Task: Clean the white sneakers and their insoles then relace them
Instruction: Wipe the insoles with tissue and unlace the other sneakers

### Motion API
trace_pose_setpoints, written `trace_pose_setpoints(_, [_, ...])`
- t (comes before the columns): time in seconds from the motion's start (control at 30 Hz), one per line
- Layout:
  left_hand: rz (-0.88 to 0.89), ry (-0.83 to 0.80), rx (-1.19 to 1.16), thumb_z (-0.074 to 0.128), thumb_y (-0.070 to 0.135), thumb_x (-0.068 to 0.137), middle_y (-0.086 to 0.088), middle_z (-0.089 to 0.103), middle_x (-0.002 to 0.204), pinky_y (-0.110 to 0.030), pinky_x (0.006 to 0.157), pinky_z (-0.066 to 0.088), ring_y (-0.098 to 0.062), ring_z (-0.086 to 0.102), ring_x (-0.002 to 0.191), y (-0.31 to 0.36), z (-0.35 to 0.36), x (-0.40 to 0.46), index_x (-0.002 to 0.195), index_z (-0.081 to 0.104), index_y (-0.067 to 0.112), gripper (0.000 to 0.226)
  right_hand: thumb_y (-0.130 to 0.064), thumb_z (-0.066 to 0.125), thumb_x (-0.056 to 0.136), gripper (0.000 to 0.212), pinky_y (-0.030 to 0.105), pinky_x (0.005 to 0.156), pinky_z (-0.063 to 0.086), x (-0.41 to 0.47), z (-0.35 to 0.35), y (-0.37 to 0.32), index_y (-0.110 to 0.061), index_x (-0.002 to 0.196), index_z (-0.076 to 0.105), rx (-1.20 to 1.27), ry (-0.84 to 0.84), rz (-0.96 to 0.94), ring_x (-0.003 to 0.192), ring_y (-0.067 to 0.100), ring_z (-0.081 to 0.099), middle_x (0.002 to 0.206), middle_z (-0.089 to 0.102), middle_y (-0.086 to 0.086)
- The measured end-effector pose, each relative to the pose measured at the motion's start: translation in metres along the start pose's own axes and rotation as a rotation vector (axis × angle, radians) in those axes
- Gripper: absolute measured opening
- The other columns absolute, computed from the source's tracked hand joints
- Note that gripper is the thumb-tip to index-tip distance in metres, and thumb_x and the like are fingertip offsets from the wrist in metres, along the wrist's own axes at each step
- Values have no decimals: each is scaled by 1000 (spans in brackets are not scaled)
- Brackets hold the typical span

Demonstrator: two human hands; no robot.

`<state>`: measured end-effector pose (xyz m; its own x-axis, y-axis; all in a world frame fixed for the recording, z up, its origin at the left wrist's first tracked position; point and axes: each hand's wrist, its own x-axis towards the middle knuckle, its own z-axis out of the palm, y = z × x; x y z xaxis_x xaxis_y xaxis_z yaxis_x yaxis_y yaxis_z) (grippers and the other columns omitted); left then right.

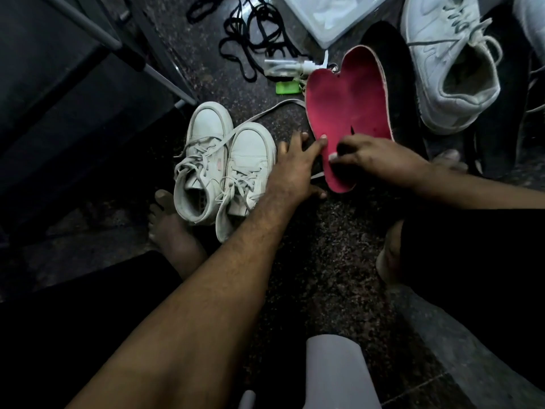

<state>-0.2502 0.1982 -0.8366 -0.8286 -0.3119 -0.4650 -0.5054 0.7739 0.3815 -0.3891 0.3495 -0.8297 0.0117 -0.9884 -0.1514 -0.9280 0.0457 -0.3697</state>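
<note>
Two small white sneakers (224,163) stand side by side on the dark speckled floor (309,246), toes pointing away from me, laces in and loosely tangled. Left of them I see a big dark box shape (59,98) with thin grey metal legs (153,72) crossing in front of it. A bare foot (174,228) rests on the floor, just touching the heel of the left sneaker.

My left hand (295,169) reaches out just right of the sneakers. Its fingers are spread and fairly straight, and one fingertip touches the edge of the pink insoles (345,113). These two insoles lie next to each other, overlapping, on the floor in the middle. My right hand (374,157) sits on their near end with fingers curled, pinching a small white bit (334,157); I cannot tell what that bit is.

Far back, black laces (250,33) lie in a messy heap. Near them are a clear spray bottle (283,66) on its side and a small green thing (284,87). A pale plastic tub (333,16) sits behind them.

Right of the insoles is a black insole (404,84), and then a big white sneaker (451,63) with laces. A second big white shoe shows at the right edge. My knee in black cloth (472,261) fills the right side. A white plastic shape (333,373) sits at the bottom.
</note>
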Motion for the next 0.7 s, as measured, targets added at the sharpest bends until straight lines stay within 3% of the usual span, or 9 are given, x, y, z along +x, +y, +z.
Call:
trace_pose_setpoints(0.1, [-2, 17, -4, 93, 35, 59, -7, 23, 152, -46, 103, 46, -31, 28, 132, 0, 1, 0, 152, 32, 40, 111, -40, 39, 98, 41, 32, 84, 48, 3, -6, -9, -18, 123, 63, -30, -54, -82, 110, 23, 57, 115, 56, 4])
trace_pose_setpoints(0.2, [16, 24, -6, 91, 39, 62, -7, 24, 152, -46, 106, 44, -30, 28, 131, -2, 3, 0, 151, 33, 40, 107, -40, 34, 99, 45, 34, 71, 51, 0, -2, -26, -18, 120, 66, 10, -150, -220, 102, 22, 60, 112, 57, 3])
trace_pose_setpoints(0.33, [10, 12, -32, 90, 54, 58, -7, 25, 149, -47, 107, 41, -32, 28, 130, -3, 1, 3, 151, 34, 39, 109, -28, 52, 96, 39, 38, 87, 50, -2, -6, -9, -14, 130, 64, 90, 0, 131, 111, 29, 56, 117, 56, 11])
trace_pose_setpoints(0.4, [13, 36, -28, 86, 55, 64, -7, 28, 145, -47, 105, 43, -31, 30, 128, -2, 1, 3, 149, 37, 39, 99, -31, 44, 97, 41, 39, 87, 50, -5, -8, -15, -11, 125, 66, 27, -62, 14, 110, 29, 55, 117, 57, 12])
trace_pose_setpoints(0.47, [18, 55, -2, 86, 52, 65, -6, 28, 145, -47, 102, 46, -30, 31, 126, -1, 4, 3, 148, 37, 40, 97, -44, 28, 96, 56, 40, 75, 53, -4, -6, -18, -12, 118, 69, -4, -87, -172, 102, 26, 58, 109, 59, 9])
trace_pose_setpoints(0.53, [7, 51, 24, 87, 52, 64, -6, 26, 147, -47, 102, 46, -30, 30, 128, 0, 6, 3, 149, 34, 40, 101, -46, 28, 95, 59, 43, 74, 54, -1, -16, -8, -11, 117, 70, 0, -20, -58, 100, 28, 59, 106, 59, 9])
trace_pose_setpoints(0.6, [-9, 52, 30, 87, 53, 64, -7, 25, 149, -47, 101, 46, -31, 29, 129, 2, 6, 2, 150, 32, 39, 103, -37, 40, 95, 47, 42, 73, 53, 3, -17, 8, -10, 119, 69, -3, 87, 84, 97, 31, 58, 105, 59, 12])
trace_pose_setpoints(0.63, [-11, 49, 30, 86, 53, 65, -7, 24, 149, -47, 101, 46, -31, 29, 130, 2, 6, 2, 151, 31, 39, 103, -32, 41, 94, 43, 41, 71, 53, 5, -15, 8, -10, 118, 69, -30, 65, 69, 95, 30, 58, 105, 59, 11])
trace_pose_setpoints(0.7, [-4, 49, 34, 86, 51, 67, -7, 24, 150, -47, 101, 46, -32, 29, 130, 2, 7, 1, 151, 31, 39, 102, -34, 34, 95, 46, 38, 69, 53, 3, -15, -2, -12, 114, 70, -29, -65, -132, 94, 25, 56, 107, 61, 6])
